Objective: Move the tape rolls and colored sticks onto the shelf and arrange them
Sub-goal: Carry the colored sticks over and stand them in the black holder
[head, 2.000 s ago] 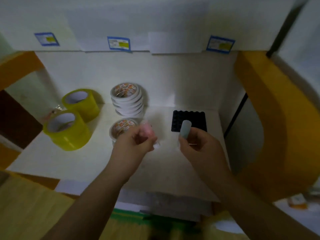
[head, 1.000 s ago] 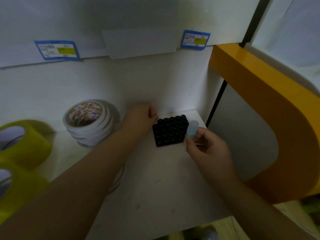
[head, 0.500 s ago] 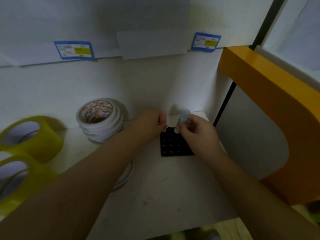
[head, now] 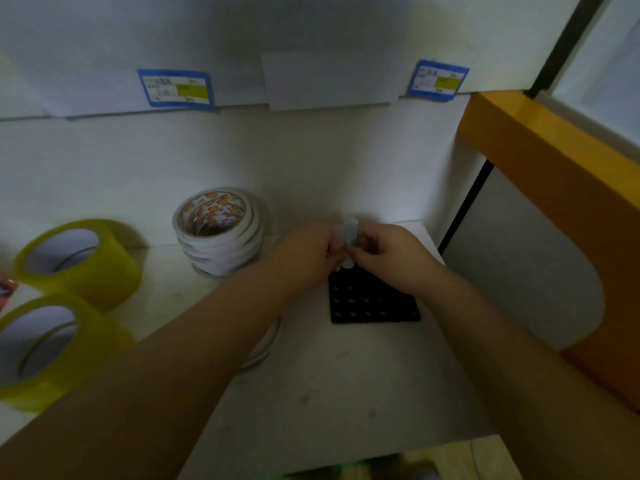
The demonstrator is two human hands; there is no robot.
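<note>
My right hand (head: 388, 251) pinches a pale blue stick (head: 349, 227) and holds it upright over the far left corner of a black holed tray (head: 374, 301) on the white shelf (head: 329, 393). My left hand (head: 308, 254) is curled right beside it, fingertips against the stick. A pink stick shows only as a faint tinge at those fingertips. A stack of white tape rolls (head: 218, 233) stands at the back. Two yellow tape rolls (head: 79, 261) (head: 45, 348) stand at the left. My left forearm covers most of another white roll (head: 266, 344).
Blue price labels (head: 175, 88) (head: 438, 79) hang on the shelf edge above. An orange frame (head: 554, 188) and a grey side panel (head: 519, 265) close the shelf on the right. The back wall is just behind the tray.
My right hand brought the pale blue stick from the tray's right side to its far left corner, meeting my left hand there. The view shifted slightly.
</note>
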